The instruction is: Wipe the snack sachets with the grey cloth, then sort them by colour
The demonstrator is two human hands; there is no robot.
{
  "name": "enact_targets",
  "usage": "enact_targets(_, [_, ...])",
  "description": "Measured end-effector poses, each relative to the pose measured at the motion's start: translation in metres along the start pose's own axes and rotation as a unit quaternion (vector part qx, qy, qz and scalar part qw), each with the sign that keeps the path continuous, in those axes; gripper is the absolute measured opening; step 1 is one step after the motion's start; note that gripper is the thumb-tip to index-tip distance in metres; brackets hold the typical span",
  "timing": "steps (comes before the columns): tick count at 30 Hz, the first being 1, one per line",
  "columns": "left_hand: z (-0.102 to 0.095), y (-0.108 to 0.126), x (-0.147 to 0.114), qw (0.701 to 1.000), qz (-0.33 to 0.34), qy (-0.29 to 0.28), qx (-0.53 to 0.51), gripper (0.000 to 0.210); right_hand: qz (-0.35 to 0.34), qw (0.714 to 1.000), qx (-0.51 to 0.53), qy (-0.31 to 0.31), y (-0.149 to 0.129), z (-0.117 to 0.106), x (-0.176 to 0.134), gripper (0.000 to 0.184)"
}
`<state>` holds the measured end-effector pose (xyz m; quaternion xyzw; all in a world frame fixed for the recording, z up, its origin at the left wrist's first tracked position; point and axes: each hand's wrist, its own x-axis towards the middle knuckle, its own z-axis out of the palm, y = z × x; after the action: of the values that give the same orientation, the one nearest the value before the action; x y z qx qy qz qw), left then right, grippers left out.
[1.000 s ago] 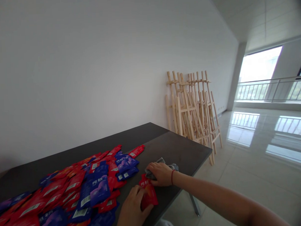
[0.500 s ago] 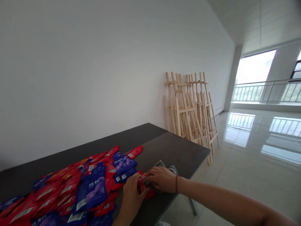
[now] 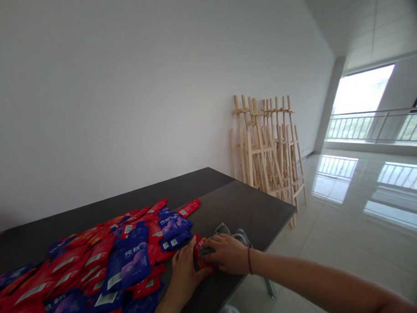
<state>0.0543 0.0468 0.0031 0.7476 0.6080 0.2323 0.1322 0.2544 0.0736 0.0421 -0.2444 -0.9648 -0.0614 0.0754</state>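
Note:
Near the front edge of the dark table point(image 3: 261, 205), a red packet point(image 3: 199, 243) is partly hidden by both hands. My left hand point(image 3: 185, 269) grips its left side, with the thumb stretched across the lower part. My right hand point(image 3: 230, 254), with a red cord at the wrist, presses a bunched grey cloth point(image 3: 243, 237) onto the packet's right side. Left of my hands lies a large heap of red packets point(image 3: 66, 259) and blue packets point(image 3: 135, 262). One blue packet point(image 3: 175, 240) is just beyond my left fingers.
A single red packet point(image 3: 190, 208) lies at the heap's far right end. Wooden easels point(image 3: 266, 154) lean by the white wall point(image 3: 124, 100) behind the table. Shiny floor tiles point(image 3: 334, 243) stretch right towards a railing point(image 3: 361, 126) and windows.
My right hand and the cloth have shifted slightly on the packet. The left thumb now lies straighter over its lower part. The view has turned a little.

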Motion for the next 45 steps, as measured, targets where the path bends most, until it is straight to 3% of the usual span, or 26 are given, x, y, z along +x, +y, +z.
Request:
enact_targets(8, [-0.001,0.005,0.001,0.999,-0.035,-0.009,-0.005,0.089,0.048,0.998,-0.036,-0.019,0.016,0.008,0.04,0.034])
enact_targets(13, [-0.002,0.006,0.001,0.999,-0.045,-0.019,-0.005,0.092,0.055,0.997,-0.047,-0.024,0.023,0.01,0.046,0.034])
enact_targets(24, [0.002,0.002,0.003,1.0,-0.023,-0.009,-0.013,0.1,-0.094,0.995,-0.021,0.005,0.003,-0.008,0.01,0.031])
enact_targets(33, [0.005,-0.001,0.002,1.0,-0.006,-0.001,-0.002,0.096,-0.03,0.999,0.027,-0.011,0.012,-0.007,-0.024,0.047])
enact_targets(45, [0.003,0.002,0.003,1.0,-0.026,-0.011,-0.008,0.098,0.08,0.996,-0.021,-0.041,0.027,0.009,0.04,0.038])
